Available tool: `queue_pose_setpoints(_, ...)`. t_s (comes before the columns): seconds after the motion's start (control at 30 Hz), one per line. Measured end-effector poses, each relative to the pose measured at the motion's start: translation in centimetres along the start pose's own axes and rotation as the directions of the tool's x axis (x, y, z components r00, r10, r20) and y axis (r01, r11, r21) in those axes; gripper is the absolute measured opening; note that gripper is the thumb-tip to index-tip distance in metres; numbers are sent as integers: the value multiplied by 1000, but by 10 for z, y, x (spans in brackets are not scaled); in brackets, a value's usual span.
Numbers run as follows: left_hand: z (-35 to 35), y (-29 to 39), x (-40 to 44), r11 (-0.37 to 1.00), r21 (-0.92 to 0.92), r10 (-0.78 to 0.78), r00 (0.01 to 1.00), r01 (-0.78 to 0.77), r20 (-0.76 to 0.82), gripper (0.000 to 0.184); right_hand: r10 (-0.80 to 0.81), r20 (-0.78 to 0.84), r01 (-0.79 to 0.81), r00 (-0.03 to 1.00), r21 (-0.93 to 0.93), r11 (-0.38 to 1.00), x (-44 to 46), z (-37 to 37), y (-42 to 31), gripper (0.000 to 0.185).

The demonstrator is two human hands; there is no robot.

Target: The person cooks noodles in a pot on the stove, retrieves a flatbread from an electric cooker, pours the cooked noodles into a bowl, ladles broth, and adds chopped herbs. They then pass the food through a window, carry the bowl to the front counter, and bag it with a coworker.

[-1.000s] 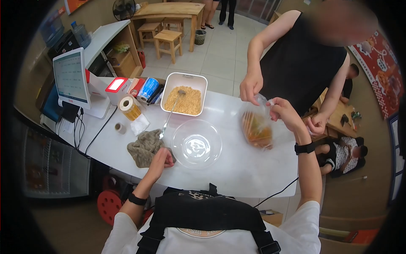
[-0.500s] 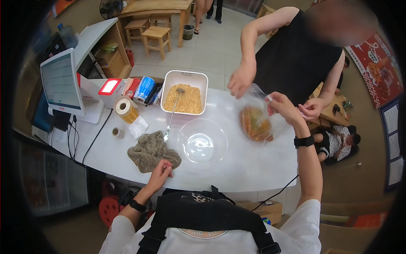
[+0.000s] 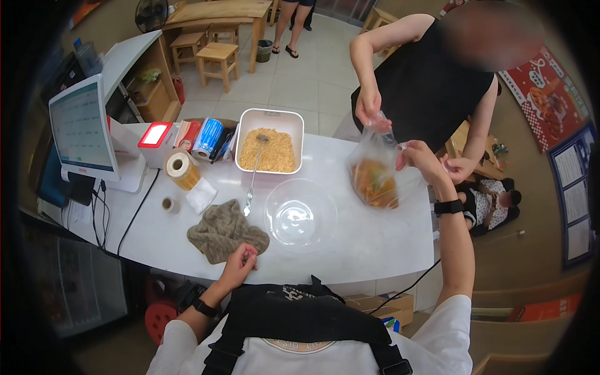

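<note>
A clear plastic bag [image 3: 375,181] with reddish-orange food in it is over the right part of the counter. My right hand [image 3: 420,161] pinches the bag's upper right edge between thumb and fingers. Across the counter, another person's hand [image 3: 373,112] grips the bag's gathered top; that person's other hand [image 3: 459,169] is just beyond my right wrist. My left hand [image 3: 240,264] rests at the counter's front edge with its fingers curled in and nothing visible in them. Touching or nearly touching it is a crumpled brown cloth [image 3: 225,231]. A clear round bowl [image 3: 300,215] sits between my hands.
Behind the bowl stands a white tub [image 3: 302,150] of crumbly yellow-brown food, with a long metal spoon [image 3: 254,169]. To the left are a paper roll [image 3: 180,167], a blue can-like package [image 3: 209,137], a red-and-white device [image 3: 155,136] and a monitor [image 3: 84,128] with cables.
The other person's hand has come down onto the bag's top and now grips it. The bag hangs more upright and its top is pulled up. My hands have barely moved.
</note>
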State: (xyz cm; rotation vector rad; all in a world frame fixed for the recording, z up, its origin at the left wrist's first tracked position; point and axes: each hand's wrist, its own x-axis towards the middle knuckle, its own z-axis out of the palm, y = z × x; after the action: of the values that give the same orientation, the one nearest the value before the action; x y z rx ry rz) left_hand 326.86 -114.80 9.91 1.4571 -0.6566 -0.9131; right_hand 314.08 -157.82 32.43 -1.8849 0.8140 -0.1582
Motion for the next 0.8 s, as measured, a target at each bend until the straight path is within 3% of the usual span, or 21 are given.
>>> queue_pose_setpoints(0.27, 2, 2, -1, 998, 53, 18, 1000, -17, -23, 9, 3, -70, -1, 998, 30, 1000, -3, -5, 10, 13)
queue_pose_setpoints(0.5, 2, 0, 0, 999, 40, 35, 999, -35, -8, 8, -115, -67, 106, 991, -126, 986, -5, 1, 15, 17)
queue_pose_setpoints(0.6, 5, 8, -2, 995, 100, 26, 999, -28, 19, 9, -158, -121, 125, 980, -243, 962, -12, 10, 13, 18)
queue_pose_setpoints(0.63, 5, 8, -3, 971, 231, 49, 998, -58, 44, 9, -108, -131, 57, 985, -341, 938, -12, 11, 15, 27)
queue_pose_setpoints(0.67, 8, 8, -3, 929, 355, 75, 994, -99, 82, 9, -238, -177, 112, 955, -527, 842, -5, 14, 29, 30)
queue_pose_setpoints(0.77, 19, 1, -5, 936, 348, -21, 981, -49, 194, 12, -439, -219, 304, 871, -462, 833, -5, 28, 32, 30)
queue_pose_setpoints(0.8, 18, -20, -5, 892, 441, 8, 979, -100, 206, 12, -491, -304, 340, 816, -434, 834, -5, 35, 39, 31)
